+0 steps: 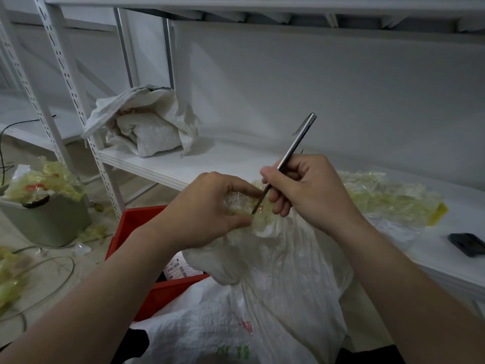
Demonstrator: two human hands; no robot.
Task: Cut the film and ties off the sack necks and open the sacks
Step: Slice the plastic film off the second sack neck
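White metal shelving [147, 164] fills the background. At frame centre, the left hand [212, 206] pinches the film-wrapped neck [246, 210] of the white woven sack [275, 271]. The right hand [301, 190] grips a slim steel blade [294, 151], tip in the film. Cutting is under way; next, a shallow slice away from the fingers.

This looks like a storeroom or warehouse back room. White metal shelving [65, 82] with slotted uprights runs along a bare white wall [315, 88], and its broad shelf [162, 164] carries a crumpled woven sack [147, 127]. A second sack [275, 271] of the same white weave stands in the foreground. On the floor [86, 264] sit a red plastic crate [136, 219] and a grey bin [52, 224] heaped with yellowish film [52, 179]. More scraps and loose cables [73, 269] are strewn around it.
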